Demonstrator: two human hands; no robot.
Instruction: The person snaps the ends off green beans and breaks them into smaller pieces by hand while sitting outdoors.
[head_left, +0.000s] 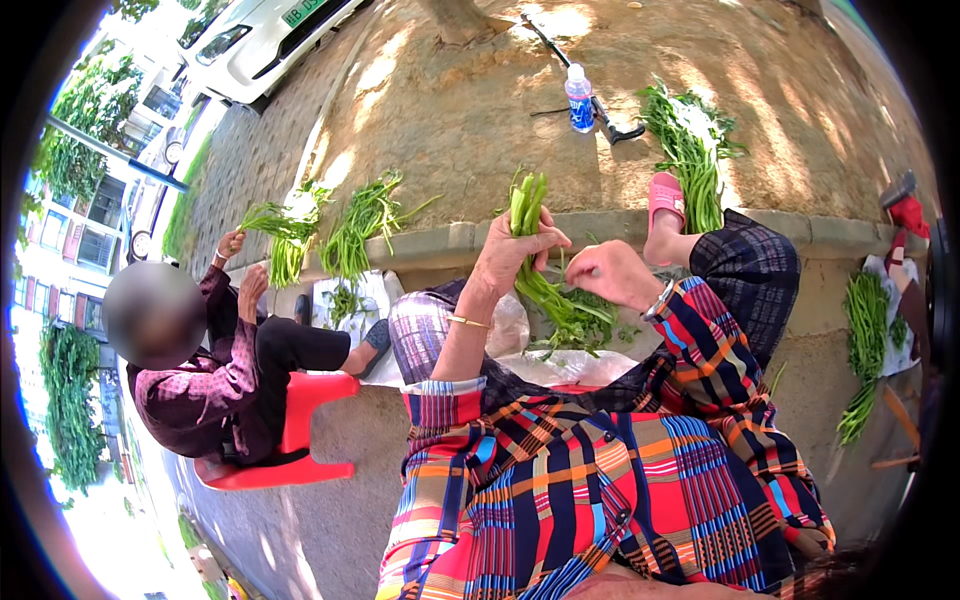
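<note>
My left hand (517, 246) is wrapped around a bunch of leafy green vegetable stems (534, 289). Their thick pale ends point up and away from me, while the leafy part hangs towards my lap. Just right of the bunch is my right hand (611, 274), with curled fingers close to a thin stem; whether they pinch it is unclear. Below both hands, loose green leaves (592, 315) lie over a clear and white plastic sheet (570, 367) between my knees. The bunch and my left hand partly hide one another.
A heap of greens (694, 161) lies beside my pink sandal (665, 196) across the kerb (442, 244). Beyond are a water bottle (579, 101) and a walking cane (622, 135). At left, a person on a red plastic stool (300, 420) handles greens. More greens (866, 337) lie far right.
</note>
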